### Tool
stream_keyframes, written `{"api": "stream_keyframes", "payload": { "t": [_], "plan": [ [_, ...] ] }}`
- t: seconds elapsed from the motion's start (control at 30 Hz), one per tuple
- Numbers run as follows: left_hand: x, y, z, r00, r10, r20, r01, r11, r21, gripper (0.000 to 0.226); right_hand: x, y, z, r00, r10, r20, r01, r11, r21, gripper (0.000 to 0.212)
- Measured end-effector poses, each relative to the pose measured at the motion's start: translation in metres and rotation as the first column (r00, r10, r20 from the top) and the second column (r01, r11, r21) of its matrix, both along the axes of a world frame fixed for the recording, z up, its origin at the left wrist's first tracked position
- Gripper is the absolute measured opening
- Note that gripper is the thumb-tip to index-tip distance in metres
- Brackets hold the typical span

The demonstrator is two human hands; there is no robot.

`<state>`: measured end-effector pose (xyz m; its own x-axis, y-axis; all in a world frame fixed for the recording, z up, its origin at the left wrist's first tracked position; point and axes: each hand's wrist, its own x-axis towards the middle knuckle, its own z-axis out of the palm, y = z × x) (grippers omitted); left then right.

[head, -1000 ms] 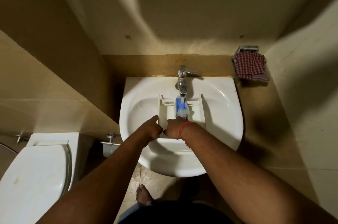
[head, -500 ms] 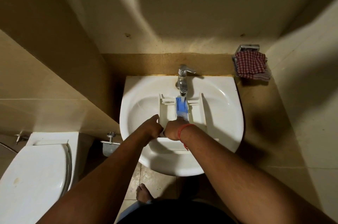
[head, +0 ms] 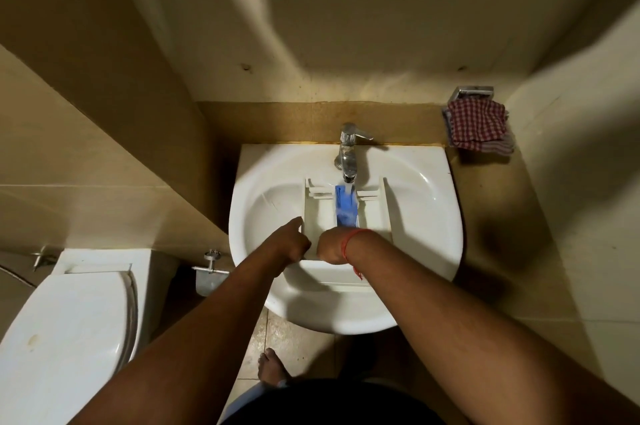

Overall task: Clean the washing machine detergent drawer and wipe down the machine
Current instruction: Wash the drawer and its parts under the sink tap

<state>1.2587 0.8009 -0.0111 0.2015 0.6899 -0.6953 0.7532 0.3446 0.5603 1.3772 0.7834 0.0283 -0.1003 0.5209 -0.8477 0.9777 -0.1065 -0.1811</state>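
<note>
Lying lengthwise in the white oval ceramic washbasin (head: 426,244): a white rectangular plastic detergent drawer (head: 375,216), far end under the chrome single-lever tap (head: 348,156), near end towards the body. Open-topped, thin-walled, divided into long compartments; ribbed slats across the far end; a blue plastic insert (head: 344,204) in the middle channel, directly below the spout. Looks wet and blurred on the blue part, though running water cannot be told for certain. No brand, label or writing legible anywhere.

Left hand (head: 292,244) at the drawer's near-left corner, fingers curled over the side wall, gripping it. Right hand (head: 330,248) at the near end, fist-like, knuckles up, fingers curled down into the drawer; what they hold, if anything, cannot be told. Red thread band (head: 349,244) round the right wrist.

Glossy beige wall tiles (head: 346,26) behind, with a few dark spots. Red-and-white checked cloth (head: 479,126) draped from a chrome holder at right. White plastic toilet lid (head: 65,338) at lower left. Bare foot (head: 272,367) on mottled floor tile below the basin.
</note>
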Motion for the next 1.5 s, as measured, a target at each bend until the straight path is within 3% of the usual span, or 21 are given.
{"api": "stream_keyframes", "payload": {
  "t": [0.2, 0.37, 0.57, 0.63, 0.73, 0.87, 1.03, 1.13, 1.23, 1.33, 1.5],
  "plan": [
    [0.000, 0.001, 0.000, 1.000, 0.004, 0.011, -0.004, 1.000, -0.012, 0.036, 0.046, 0.007, 0.000, 0.996, -0.084, -0.027, 0.087, 0.988, 0.130, 0.026],
    [0.000, 0.000, 0.002, 1.000, 0.013, -0.003, -0.013, 1.000, -0.026, 0.033, 0.083, 0.002, 0.005, 0.951, -0.303, -0.054, 0.305, 0.902, 0.305, 0.011],
    [0.000, 0.001, 0.004, 1.000, -0.010, -0.027, 0.009, 1.000, -0.024, 0.028, 0.052, 0.000, -0.011, 0.850, -0.484, -0.207, 0.524, 0.817, 0.242, 0.060],
    [0.000, 0.000, 0.004, 0.999, -0.017, -0.029, 0.016, 0.999, -0.030, 0.029, 0.050, 0.000, -0.014, 0.837, -0.501, -0.221, 0.546, 0.793, 0.269, 0.060],
    [-0.003, 0.001, 0.006, 1.000, 0.004, -0.015, -0.004, 0.999, -0.043, 0.038, 0.054, -0.002, -0.014, 0.869, -0.446, -0.216, 0.491, 0.835, 0.250, 0.055],
    [-0.011, 0.002, 0.018, 0.999, -0.012, -0.045, 0.012, 1.000, -0.003, 0.047, 0.061, -0.002, -0.023, 0.856, -0.405, -0.323, 0.482, 0.851, 0.211, 0.063],
    [-0.021, 0.004, 0.043, 0.991, -0.026, -0.132, 0.031, 0.999, 0.039, 0.063, 0.051, -0.001, -0.040, 0.692, -0.462, -0.555, 0.620, 0.774, 0.129, 0.074],
    [-0.022, 0.009, 0.063, 0.993, -0.031, -0.115, 0.033, 0.999, 0.014, 0.066, 0.049, 0.002, -0.033, 0.621, -0.535, -0.573, 0.677, 0.734, 0.049, 0.068],
    [-0.020, 0.017, 0.079, 0.995, -0.050, -0.081, 0.048, 0.998, -0.030, 0.061, 0.053, 0.007, -0.031, 0.698, -0.482, -0.529, 0.607, 0.791, 0.081, 0.048],
    [-0.020, 0.021, 0.084, 1.000, 0.003, -0.026, -0.006, 0.997, -0.081, 0.042, 0.057, 0.010, -0.027, 0.781, -0.416, -0.467, 0.521, 0.846, 0.118, 0.029],
    [-0.025, 0.016, 0.075, 0.999, 0.020, 0.051, -0.012, 0.988, -0.155, 0.013, 0.074, 0.010, -0.018, 0.792, -0.433, -0.431, 0.521, 0.846, 0.109, 0.021]
  ]
}}
